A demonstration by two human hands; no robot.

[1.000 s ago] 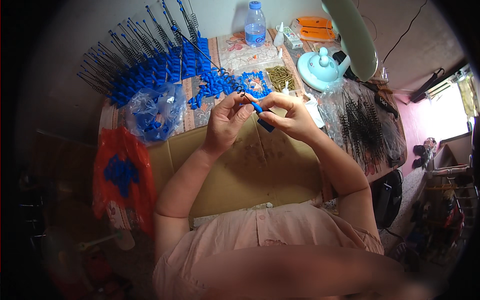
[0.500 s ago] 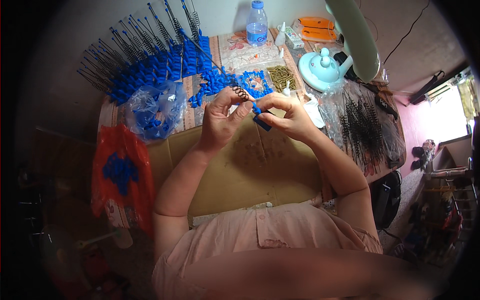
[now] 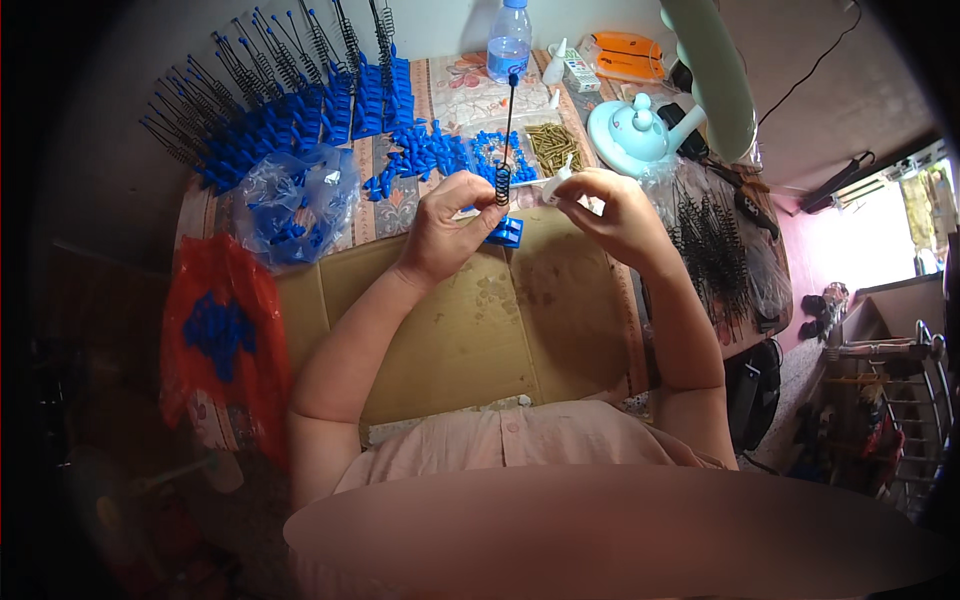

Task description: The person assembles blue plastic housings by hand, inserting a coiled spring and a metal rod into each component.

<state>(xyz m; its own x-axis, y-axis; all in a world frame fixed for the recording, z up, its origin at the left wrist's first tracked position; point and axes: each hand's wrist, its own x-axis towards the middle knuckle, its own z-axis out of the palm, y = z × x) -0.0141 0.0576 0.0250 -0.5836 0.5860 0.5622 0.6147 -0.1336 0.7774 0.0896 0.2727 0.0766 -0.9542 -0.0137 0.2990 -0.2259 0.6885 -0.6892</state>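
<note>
Hands meet over the middle of the worktop (image 3: 400, 215), just above a flat sheet of brown cardboard (image 3: 470, 320) that covers its near half. The left hand (image 3: 450, 225) pinches a thin black rod (image 3: 508, 130) near its bottom end and holds it straight up. The rod has a black coil spring (image 3: 503, 185) wound around its low part, right at the fingers. It is likely held upright so the spring stays on and the end is easy to reach. The right hand (image 3: 610, 205) is closed on a small white piece (image 3: 556, 185) and holds it close beside the spring, as if to bring the two together. A small blue plastic block (image 3: 506, 232) lies on the cardboard just under the hands, touching or almost touching the left hand.

The rod is long, thin and dark, and its top has a small blue tip that reaches up toward the far edge.

Many finished rods with blue bases (image 3: 290, 100) fan out at the far left corner of the worktop. A clear bag of blue pieces (image 3: 295, 200) sits by the left edge. Loose blue pieces (image 3: 420, 155) lie in the middle, with a pile of small brass parts (image 3: 552, 145) beside them. A water bottle (image 3: 509, 40) stands at the far edge. A heap of black springs (image 3: 715, 250) lies by the right edge.
</note>
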